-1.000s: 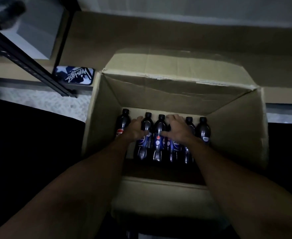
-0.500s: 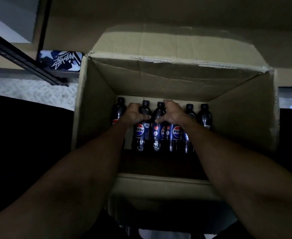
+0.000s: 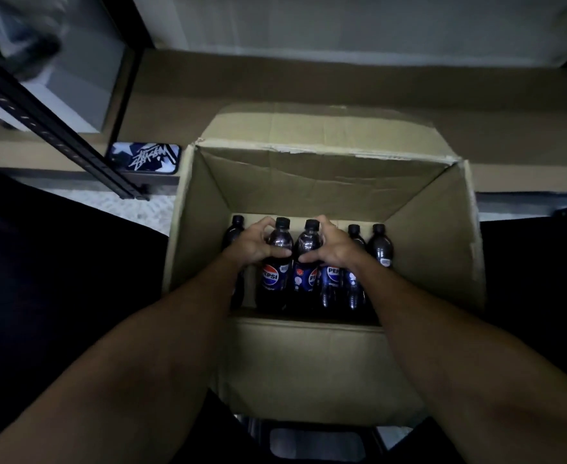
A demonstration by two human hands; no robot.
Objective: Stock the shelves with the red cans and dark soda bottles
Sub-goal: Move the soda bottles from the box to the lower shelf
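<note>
The bottles [image 3: 380,251] stand upright in a row in the box [image 3: 308,189], necks up for easy grabbing. The left hand [image 3: 253,244] curls its fingers round one bottle [image 3: 277,262]. The right hand [image 3: 335,251] grips its neighbour [image 3: 305,259], perhaps two in this dimness, ready for lifting.

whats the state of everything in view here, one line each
cardboard box, open, flaps folded outward
left hand, grips pepsi bottle at its shoulder
right hand, grips neighbouring bottle
other bottles, capped, upright in the box
patterned case, lying flat outside the box
</note>
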